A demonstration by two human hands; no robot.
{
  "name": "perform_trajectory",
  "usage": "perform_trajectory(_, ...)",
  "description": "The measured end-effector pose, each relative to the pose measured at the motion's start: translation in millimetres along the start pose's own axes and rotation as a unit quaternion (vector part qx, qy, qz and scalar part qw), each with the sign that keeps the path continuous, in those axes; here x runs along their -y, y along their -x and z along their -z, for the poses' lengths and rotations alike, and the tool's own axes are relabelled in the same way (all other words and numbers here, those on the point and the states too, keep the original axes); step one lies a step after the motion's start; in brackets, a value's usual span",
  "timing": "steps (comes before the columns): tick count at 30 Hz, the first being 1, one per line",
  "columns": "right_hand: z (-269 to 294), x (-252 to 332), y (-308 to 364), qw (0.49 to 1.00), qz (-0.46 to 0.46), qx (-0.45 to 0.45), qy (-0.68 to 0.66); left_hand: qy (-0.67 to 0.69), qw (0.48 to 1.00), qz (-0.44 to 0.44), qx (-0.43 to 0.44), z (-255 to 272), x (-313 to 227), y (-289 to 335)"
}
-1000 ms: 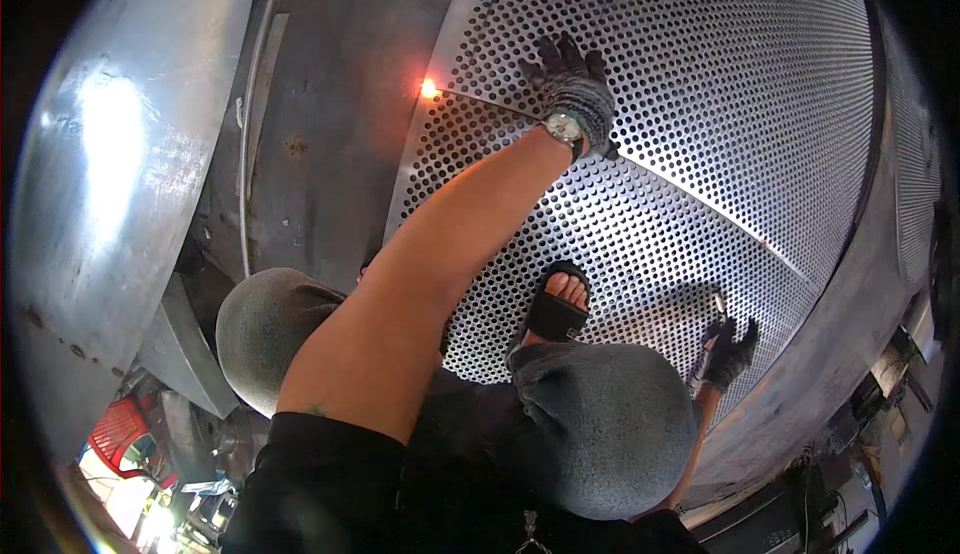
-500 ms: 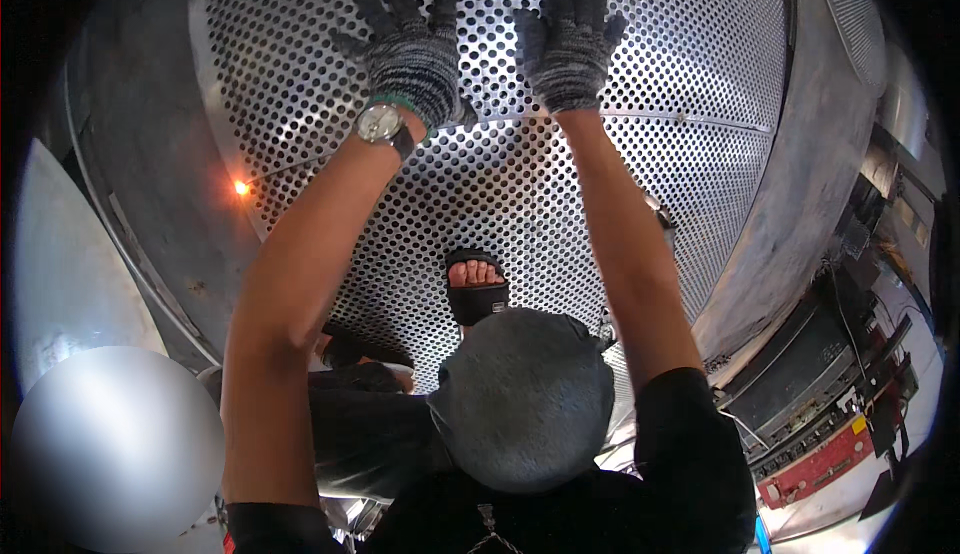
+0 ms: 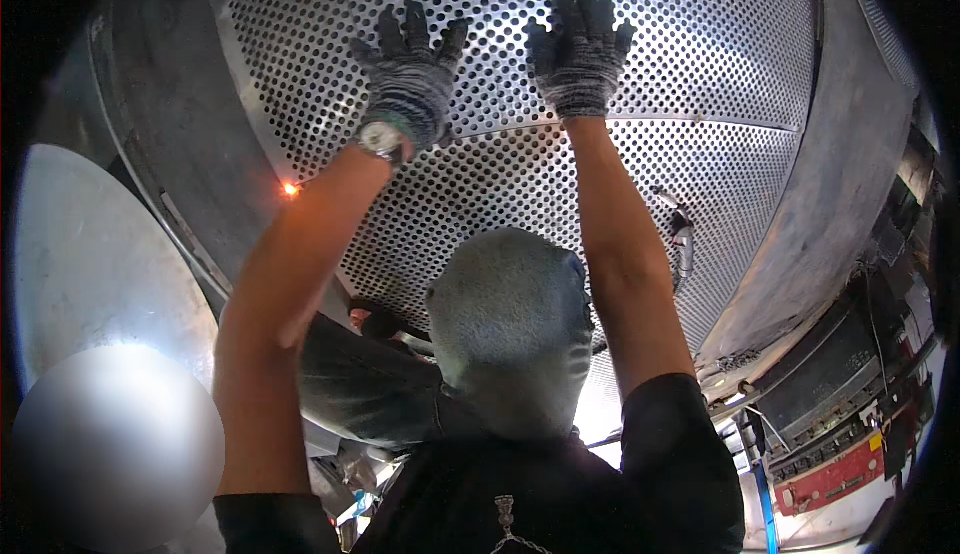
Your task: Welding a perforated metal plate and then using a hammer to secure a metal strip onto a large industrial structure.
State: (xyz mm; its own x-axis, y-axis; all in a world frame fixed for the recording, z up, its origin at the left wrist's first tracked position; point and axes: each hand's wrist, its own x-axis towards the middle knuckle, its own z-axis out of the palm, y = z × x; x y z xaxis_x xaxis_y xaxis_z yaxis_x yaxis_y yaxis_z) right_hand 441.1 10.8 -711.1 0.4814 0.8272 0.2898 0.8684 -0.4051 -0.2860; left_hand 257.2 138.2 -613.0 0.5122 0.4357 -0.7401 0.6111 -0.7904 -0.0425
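Observation:
Both my hands wear grey knit gloves with dark fingers and are stretched over a large curved sheet of perforated metal (image 3: 480,179). My left hand (image 3: 405,69) has its fingers spread, its wrist near the sheet's cross seam; a round watch (image 3: 380,138) sits at that wrist. To the right, my right hand (image 3: 583,54) lies flat-looking, fingers stretched upward and slightly apart. Neither holds anything. Firm contact with the metal cannot be made out. An orange glowing spot (image 3: 290,189) shows at the sheet's left border, beside my left forearm.
A metal clamp-like tool (image 3: 682,239) rests on the sheet right of my right forearm. Plain grey metal bands border both sides. A rounded grey cloth shape (image 3: 510,324) hides the lower middle. Dark and red equipment (image 3: 830,479) stands at the lower right.
The view has shifted, and the sheet's border and glowing spot appear farther right. My left hand sits slightly lower. The grey cloth shape has risen, hiding a sandalled foot. The clamp-like tool shows more fully.

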Motion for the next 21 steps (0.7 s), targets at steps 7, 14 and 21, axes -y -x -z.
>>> perform_trajectory(7,5.2,24.0,-14.7,0.999,0.026,-0.018,0.020,-0.026,0.999,0.011,-0.043,-16.4,38.5,10.2)
perform_trajectory(14,11.3,25.1,-20.5,0.991,0.051,0.003,0.124,-0.023,0.989,0.032,-0.146,-63.6,37.2,-11.4)
perform_trajectory(21,121.7,-50.1,23.6,0.986,-0.105,0.035,-0.123,-0.016,0.998,0.059,0.004,-19.7,32.8,17.4)
